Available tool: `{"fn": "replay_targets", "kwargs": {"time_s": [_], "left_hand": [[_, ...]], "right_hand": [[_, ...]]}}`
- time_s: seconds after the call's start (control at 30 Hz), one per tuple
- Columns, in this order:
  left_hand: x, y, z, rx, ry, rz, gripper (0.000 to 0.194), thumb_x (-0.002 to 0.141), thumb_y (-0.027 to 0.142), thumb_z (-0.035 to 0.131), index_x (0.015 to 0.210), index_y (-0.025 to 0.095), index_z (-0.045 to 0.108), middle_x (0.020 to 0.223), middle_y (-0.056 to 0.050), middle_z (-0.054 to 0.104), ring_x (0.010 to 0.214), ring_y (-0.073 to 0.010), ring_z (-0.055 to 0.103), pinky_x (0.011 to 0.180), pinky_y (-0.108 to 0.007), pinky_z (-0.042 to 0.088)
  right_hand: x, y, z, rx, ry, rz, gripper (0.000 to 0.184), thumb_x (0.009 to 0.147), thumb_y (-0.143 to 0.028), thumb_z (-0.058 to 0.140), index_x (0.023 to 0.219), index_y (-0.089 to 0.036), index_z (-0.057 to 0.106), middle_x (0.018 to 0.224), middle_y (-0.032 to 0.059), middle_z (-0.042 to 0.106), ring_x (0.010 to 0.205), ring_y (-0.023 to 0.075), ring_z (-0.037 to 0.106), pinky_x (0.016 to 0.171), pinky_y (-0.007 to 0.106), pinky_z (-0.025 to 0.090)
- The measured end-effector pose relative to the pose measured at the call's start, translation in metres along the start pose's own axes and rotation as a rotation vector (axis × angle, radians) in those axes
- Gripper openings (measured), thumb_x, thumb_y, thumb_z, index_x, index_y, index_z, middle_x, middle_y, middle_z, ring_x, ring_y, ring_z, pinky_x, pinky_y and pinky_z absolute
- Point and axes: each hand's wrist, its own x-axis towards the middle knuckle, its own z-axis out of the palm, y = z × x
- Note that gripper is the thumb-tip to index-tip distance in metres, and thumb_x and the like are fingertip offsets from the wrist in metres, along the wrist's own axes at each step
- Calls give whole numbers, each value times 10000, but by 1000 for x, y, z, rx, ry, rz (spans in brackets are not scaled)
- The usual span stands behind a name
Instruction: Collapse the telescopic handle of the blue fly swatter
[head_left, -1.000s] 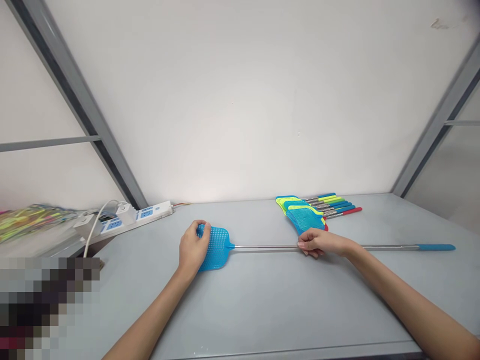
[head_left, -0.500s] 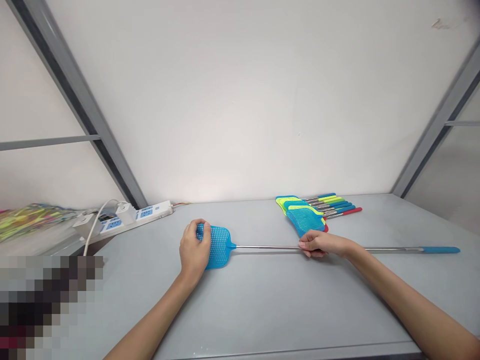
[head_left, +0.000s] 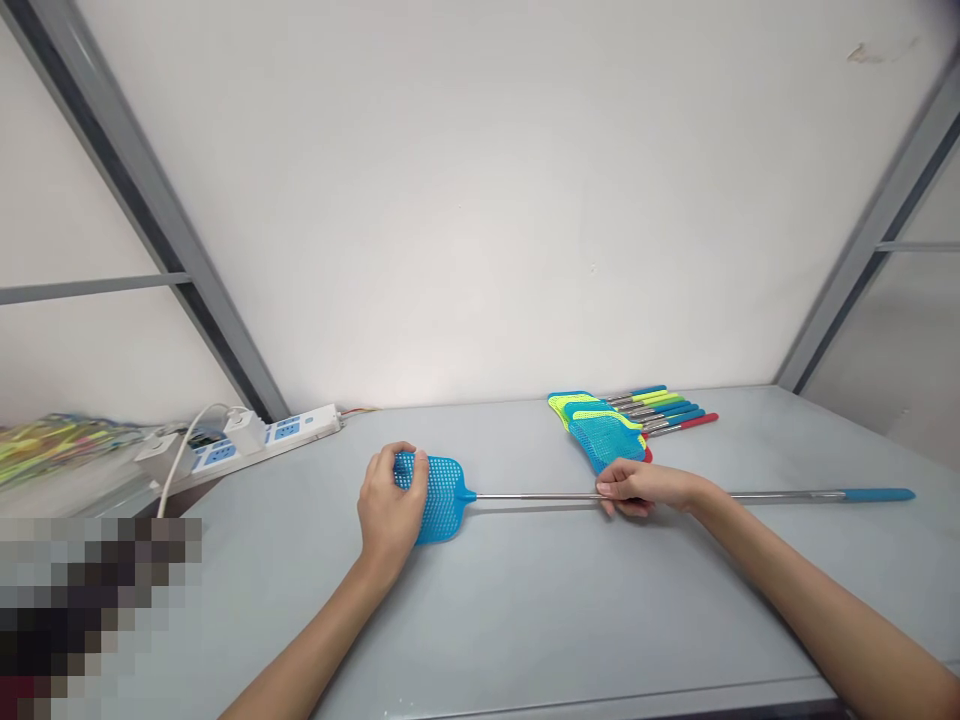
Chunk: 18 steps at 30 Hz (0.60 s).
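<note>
A blue plastic fly swatter (head_left: 446, 500) lies flat across the middle of the desk (head_left: 525, 610). The left hand (head_left: 391, 497) sits palm-down, its fingers curled closed over the perforated head. The right hand (head_left: 637, 490), its forearm angled in from the lower right, closes narrowly around the thin steel shaft (head_left: 540, 496). The blue grip (head_left: 877, 494) points toward the desk's right edge. Stacked mesh swatters (head_left: 600, 430) lie near the back edge.
</note>
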Motion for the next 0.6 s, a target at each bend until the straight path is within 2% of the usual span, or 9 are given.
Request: {"fn": "replay_targets", "kwargs": {"time_s": [0.23,0.43,0.6], "left_hand": [[-3,5,-2,72,-27,-20,389,681,522,497,952,249,438,948,-1,510,868,-190,500,673,-283,392],[-3,7,-2,152,-131,-76,436,642,608,467,894,254,444,861,-3,449,771,-190,525,597,-289,405],[-3,8,-1,179,-177,-108,512,617,657,436,922,247,396,891,-14,419,768,-205,526,581,-317,417]], "right_hand": [[0,-1,-1,2,1,16,342,816,-376,391,660,-112,543,397,-41,373,389,56,261,420,208,204],[0,-4,1,-5,14,31,338,810,-381,400,653,-115,538,405,-37,383,397,56,272,429,209,215],[0,-5,1,-3,16,60,339,800,-400,414,660,-118,538,424,-41,372,415,55,279,438,205,215]]}}
